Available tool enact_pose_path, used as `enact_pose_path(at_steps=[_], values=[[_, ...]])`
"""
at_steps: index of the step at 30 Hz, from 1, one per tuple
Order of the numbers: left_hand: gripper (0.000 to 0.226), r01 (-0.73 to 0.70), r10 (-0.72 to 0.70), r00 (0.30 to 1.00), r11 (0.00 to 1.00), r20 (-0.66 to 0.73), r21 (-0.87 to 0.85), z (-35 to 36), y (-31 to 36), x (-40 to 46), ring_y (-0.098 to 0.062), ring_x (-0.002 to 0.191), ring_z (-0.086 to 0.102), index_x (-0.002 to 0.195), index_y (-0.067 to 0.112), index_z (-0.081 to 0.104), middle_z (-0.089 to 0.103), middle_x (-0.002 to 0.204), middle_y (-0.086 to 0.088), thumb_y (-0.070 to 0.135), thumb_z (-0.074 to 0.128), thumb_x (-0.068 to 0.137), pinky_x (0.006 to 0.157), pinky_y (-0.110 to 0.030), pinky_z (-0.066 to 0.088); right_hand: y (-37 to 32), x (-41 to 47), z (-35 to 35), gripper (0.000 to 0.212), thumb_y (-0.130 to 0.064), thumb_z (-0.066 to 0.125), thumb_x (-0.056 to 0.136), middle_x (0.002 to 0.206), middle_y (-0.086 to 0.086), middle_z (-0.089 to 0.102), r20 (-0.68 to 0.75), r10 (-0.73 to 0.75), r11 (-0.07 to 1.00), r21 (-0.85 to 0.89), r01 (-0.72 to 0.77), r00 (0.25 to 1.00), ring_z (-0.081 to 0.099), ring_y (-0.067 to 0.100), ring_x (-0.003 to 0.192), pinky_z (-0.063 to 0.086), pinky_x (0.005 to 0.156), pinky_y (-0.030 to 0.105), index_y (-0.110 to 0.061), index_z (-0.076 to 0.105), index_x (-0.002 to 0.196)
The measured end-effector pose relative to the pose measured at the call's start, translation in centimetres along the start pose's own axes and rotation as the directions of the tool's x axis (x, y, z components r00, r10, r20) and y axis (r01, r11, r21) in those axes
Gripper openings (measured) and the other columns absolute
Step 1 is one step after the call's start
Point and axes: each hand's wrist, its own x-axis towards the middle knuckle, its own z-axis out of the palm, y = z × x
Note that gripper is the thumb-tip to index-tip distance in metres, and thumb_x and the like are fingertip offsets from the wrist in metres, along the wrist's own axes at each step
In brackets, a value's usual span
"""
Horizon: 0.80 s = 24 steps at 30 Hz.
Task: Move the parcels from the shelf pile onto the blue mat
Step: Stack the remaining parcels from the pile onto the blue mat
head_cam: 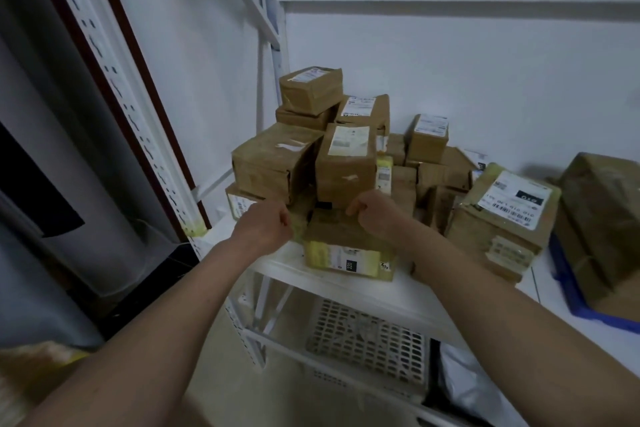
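The parcel pile [346, 156] crowds the shelf [363, 291] toward its left end. I have my left hand [265, 224] and right hand [375, 215] curled onto the front-edge parcel [346, 246]; next I judge it must slide out gently.

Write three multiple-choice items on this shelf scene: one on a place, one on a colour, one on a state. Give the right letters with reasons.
1. Where is the blue mat?
A. at the right, under a big parcel
B. on the floor at the left
C. on top of the pile

2. What colour is the tape on the front parcel?
A. red
B. yellow
C. black

3. How are the left hand and right hand?
A. both flat on the shelf
B. one hanging down
C. both curled at the front parcel

Answers:
1 A: its blue edge shows below the big parcel at the right.
2 B: yellow strips wrap its front face.
3 C: both sets of fingers bend at its upper back edge.
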Motion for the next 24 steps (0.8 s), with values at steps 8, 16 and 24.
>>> enact_pose_path(at_steps=[8,16,24], values=[[0.034,-0.109,0.108,0.994,0.991,-0.014,-0.072,0.3,1.8,2.8,-0.009,0.071,0.047,0.069,0.026,0.052,0.048,0.075,0.009,-0.005,0.051,0.083,0.058,-0.022,0.034,1.0,0.8,-2.8,0.025,-0.001,0.043,0.094,0.117,0.016,0.062,-0.122,0.093,0.996,0.004,-0.093,0.988,0.060,0.026,0.103,0.050,0.086,0.033,0.000,0.064,0.108],[0.042,-0.169,0.145,0.976,0.975,-0.160,-0.147,-0.9,4.6,6.5,-0.014,0.086,0.046,0.102,0.019,0.054,0.046,0.091,0.005,-0.014,0.053,0.075,0.062,-0.023,0.036,1.8,3.1,-5.1,0.027,0.003,0.045,0.090,0.103,0.024,0.063,-0.248,0.186,0.976,0.156,-0.150,0.951,0.060,0.034,0.097,0.049,0.088,0.044,0.013,0.061,0.109],[0.076,-0.175,0.145,0.978,0.963,-0.152,-0.204,-0.1,6.9,10.3,-0.021,0.121,0.043,0.140,0.016,0.036,0.044,0.131,-0.005,0.026,0.076,0.076,0.092,-0.030,0.039,2.4,7.0,-6.1,0.030,-0.003,0.048,0.091,0.099,0.014,0.056,-0.221,0.238,0.940,0.297,-0.167,0.946,0.056,0.026,0.094,0.049,0.082,0.038,0.004,0.051,0.120]])
